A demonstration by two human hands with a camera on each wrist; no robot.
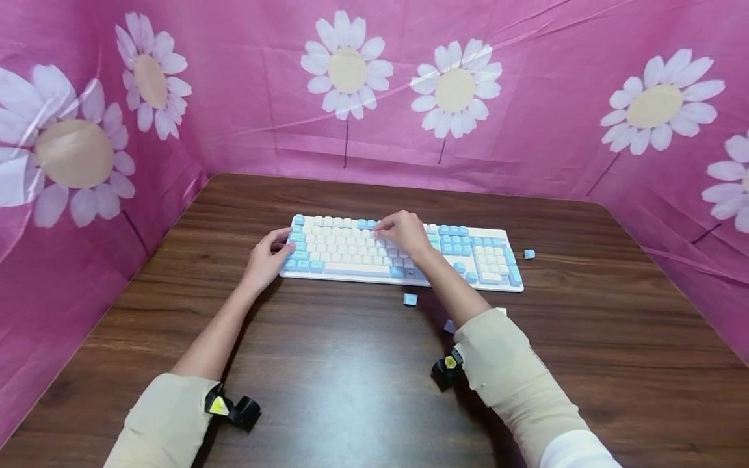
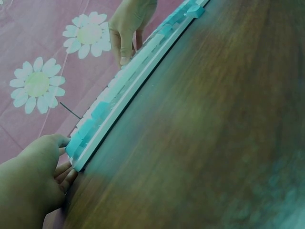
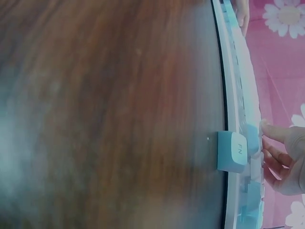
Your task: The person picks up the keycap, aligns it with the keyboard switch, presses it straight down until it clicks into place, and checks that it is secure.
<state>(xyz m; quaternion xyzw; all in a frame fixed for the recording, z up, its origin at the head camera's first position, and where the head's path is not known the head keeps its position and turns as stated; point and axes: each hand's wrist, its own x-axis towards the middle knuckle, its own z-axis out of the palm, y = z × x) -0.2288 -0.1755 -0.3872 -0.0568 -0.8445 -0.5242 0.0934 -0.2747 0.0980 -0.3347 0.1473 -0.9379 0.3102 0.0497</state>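
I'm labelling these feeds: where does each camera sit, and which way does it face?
Head: worn on the head, facing forward and down at the keyboard and table; left hand, right hand, forearms and sleeves show.
Left wrist: worn there, looking along the keyboard's front edge; left hand at lower left, right hand near the top.
Right wrist: worn there, looking at that edge and a loose FN keycap; right hand at right, part of the left hand at top.
Both wrist views share the keyboard and flowered cloth.

Pink flowered backdrop [image 1: 246,110], brown table [image 1: 328,357]
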